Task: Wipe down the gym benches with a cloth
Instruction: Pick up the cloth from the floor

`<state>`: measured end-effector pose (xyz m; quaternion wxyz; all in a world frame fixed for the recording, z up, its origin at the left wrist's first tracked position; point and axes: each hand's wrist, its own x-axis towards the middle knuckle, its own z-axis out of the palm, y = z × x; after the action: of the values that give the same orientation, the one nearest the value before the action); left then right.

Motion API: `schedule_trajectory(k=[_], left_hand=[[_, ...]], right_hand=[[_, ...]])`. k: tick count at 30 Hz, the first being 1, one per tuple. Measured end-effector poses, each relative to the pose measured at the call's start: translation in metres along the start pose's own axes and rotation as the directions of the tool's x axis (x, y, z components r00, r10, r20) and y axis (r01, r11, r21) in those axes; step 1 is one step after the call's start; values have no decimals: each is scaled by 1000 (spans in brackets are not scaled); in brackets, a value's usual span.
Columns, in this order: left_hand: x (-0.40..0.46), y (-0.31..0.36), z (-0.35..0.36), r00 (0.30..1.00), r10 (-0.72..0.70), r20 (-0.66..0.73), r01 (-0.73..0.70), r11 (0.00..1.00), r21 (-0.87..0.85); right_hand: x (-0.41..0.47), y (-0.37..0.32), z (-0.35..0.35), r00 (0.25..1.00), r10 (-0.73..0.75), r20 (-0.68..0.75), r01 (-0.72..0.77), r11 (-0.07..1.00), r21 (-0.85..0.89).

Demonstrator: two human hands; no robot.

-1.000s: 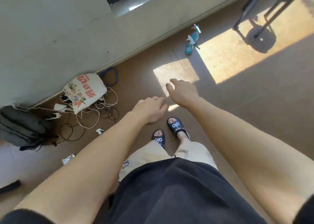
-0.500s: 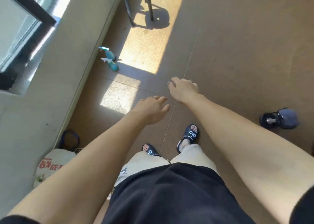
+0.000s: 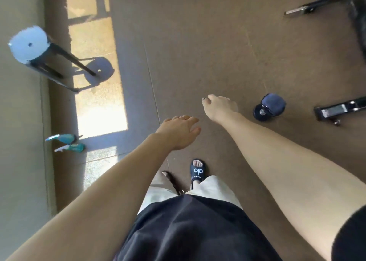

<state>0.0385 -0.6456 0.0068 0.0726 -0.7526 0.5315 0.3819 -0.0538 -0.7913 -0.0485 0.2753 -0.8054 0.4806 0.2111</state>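
Both my arms reach forward over the brown gym floor. My left hand (image 3: 179, 131) hangs with relaxed fingers and holds nothing. My right hand (image 3: 220, 107) is farther ahead, fingers loosely bent, and it too holds nothing. A dark blue cloth (image 3: 273, 103) lies draped over a dumbbell (image 3: 262, 113) on the floor, just right of my right hand. Black metal frame legs of a bench (image 3: 334, 110) show at the right edge, with another bar (image 3: 316, 6) at the top right. No bench pad is plainly in view.
Two teal spray bottles (image 3: 69, 143) lie on the floor by the left wall. A round white stool (image 3: 29, 43) on dark legs stands at the upper left beside a sunlit patch. My feet in dark slides (image 3: 197, 170) are below my hands.
The view has swung right: the bag, cables and backpack by the wall are gone, while the dumbbell with cloth and the bench legs have come into view. Both hands stay empty.
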Motion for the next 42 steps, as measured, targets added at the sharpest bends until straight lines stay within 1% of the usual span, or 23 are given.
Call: schedule_trajectory(k=[5, 9, 12, 16, 20, 25, 28, 31, 34, 37, 40, 42], left_hand=[[68, 37, -36, 988, 138, 66, -144, 983, 111], [122, 63, -76, 952, 261, 160, -293, 929, 226], [172, 81, -109, 919, 329, 215, -381, 881, 279], [229, 114, -132, 872, 370, 321, -468, 822, 325], [270, 162, -142, 825, 422, 375, -549, 756, 356], [330, 235, -131, 790, 456, 410, -602, 703, 379], [371, 282, -121, 779, 463, 423, -617, 689, 380], [428, 325, -101, 783, 471, 407, -613, 694, 377], [495, 358, -67, 797, 433, 422, -590, 707, 389], [563, 379, -25, 808, 412, 422, -574, 714, 402], [633, 385, 24, 820, 354, 450, -534, 757, 377], [679, 388, 57, 816, 313, 486, -507, 790, 345]], right_hand=[[32, 63, -35, 987, 153, -43, -148, 984, 100], [57, 100, -56, 956, 289, -48, -267, 927, 264], [74, 120, -77, 926, 375, -52, -321, 849, 419], [86, 152, -95, 853, 520, -47, -411, 726, 551], [89, 193, -105, 794, 608, 0, -466, 608, 643], [108, 264, -105, 717, 694, 60, -495, 447, 745], [131, 317, -102, 692, 714, 106, -503, 372, 780], [170, 375, -93, 677, 718, 159, -499, 289, 817], [210, 427, -74, 675, 711, 198, -486, 227, 844], [254, 473, -45, 672, 708, 220, -483, 193, 854], [303, 509, -5, 667, 692, 275, -509, 155, 847], [340, 532, 25, 655, 690, 309, -524, 121, 843]])
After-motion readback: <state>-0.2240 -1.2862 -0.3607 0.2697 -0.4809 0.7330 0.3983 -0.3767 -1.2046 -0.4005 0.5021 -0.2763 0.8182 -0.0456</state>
